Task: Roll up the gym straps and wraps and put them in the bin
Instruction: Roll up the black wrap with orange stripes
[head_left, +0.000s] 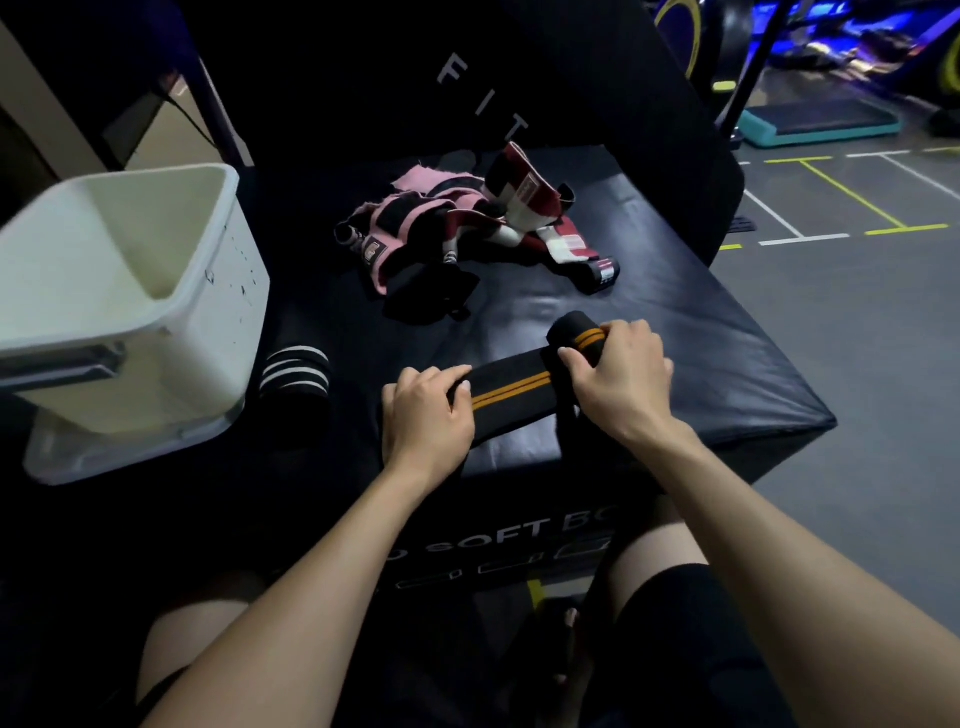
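Black wrap with orange stripes lies across the near part of the soft box, partly rolled at its far end. Your right hand curls its grip over the roll; your left hand pinches the flat tail, wrist low. White bin sits left.

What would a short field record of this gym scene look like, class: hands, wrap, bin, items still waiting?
left hand: holds down the flat end of the wrap
right hand: grips the rolled end
black wrap with orange stripes: partly rolled, lying on the black soft box
white bin: left of the box, nothing visible inside
pile of pink and red wraps: unrolled, farther back on the box
striped black roll: beside the bin
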